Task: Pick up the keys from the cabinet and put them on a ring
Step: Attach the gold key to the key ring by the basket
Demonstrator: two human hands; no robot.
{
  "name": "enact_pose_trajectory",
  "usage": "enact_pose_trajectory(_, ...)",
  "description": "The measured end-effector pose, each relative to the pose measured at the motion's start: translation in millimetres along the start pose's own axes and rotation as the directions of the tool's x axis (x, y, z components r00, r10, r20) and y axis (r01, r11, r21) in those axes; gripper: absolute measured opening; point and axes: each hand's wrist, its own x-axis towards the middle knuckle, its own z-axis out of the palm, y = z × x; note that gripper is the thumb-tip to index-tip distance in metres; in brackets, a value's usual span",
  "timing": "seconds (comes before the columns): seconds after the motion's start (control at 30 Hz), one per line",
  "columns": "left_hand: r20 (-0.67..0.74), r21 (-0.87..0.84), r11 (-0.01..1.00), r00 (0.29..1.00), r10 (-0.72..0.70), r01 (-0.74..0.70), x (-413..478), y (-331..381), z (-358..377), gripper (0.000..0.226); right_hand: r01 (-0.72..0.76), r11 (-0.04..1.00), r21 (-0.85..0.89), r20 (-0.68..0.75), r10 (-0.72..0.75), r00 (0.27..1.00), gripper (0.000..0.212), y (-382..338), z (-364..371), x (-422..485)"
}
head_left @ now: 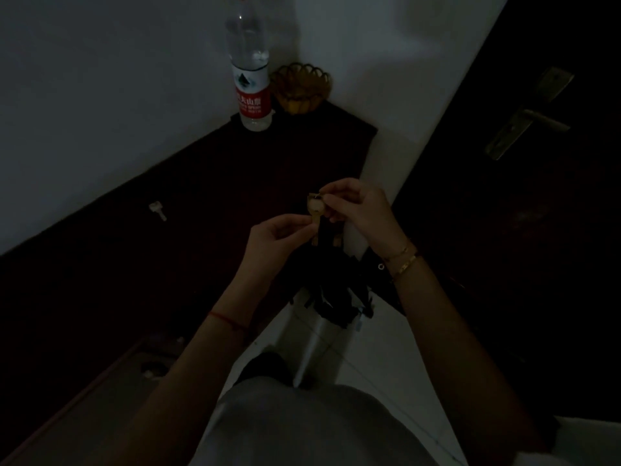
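The scene is dim. In front of me, over the cabinet's right end, both hands meet on a small bunch of keys (316, 213). My right hand (359, 210) pinches the top of the bunch, where the ring seems to sit; the ring itself is too small and dark to make out. My left hand (275, 238) pinches a pale key from the left side. Key blades hang down below the fingers. One more silver key (158, 210) lies alone on the dark cabinet top (201, 203), to the left near the wall.
A tall clear water bottle (252, 79) with a red label stands at the cabinet's far end, beside an amber scalloped bowl (300, 89). A dark door with a brass lever handle (531, 121) is on the right. A bin with a black bag (332, 297) stands below my hands.
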Motion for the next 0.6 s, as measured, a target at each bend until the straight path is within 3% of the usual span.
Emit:
enact_pose_trajectory(0.37, -0.016, 0.019, 1.000, 1.000, 0.003, -0.003, 106, 11, 18, 0.018, 0.004, 1.000, 0.012, -0.036, -0.004, 0.999, 0.015, 11, -34, 103)
enact_pose_trajectory(0.6, -0.010, 0.025, 1.000, 1.000, 0.005, -0.005, 197, 41, 15, 0.027, 0.020, 1.000, -0.009, -0.058, -0.021, 0.998, 0.019, 0, -46, 201)
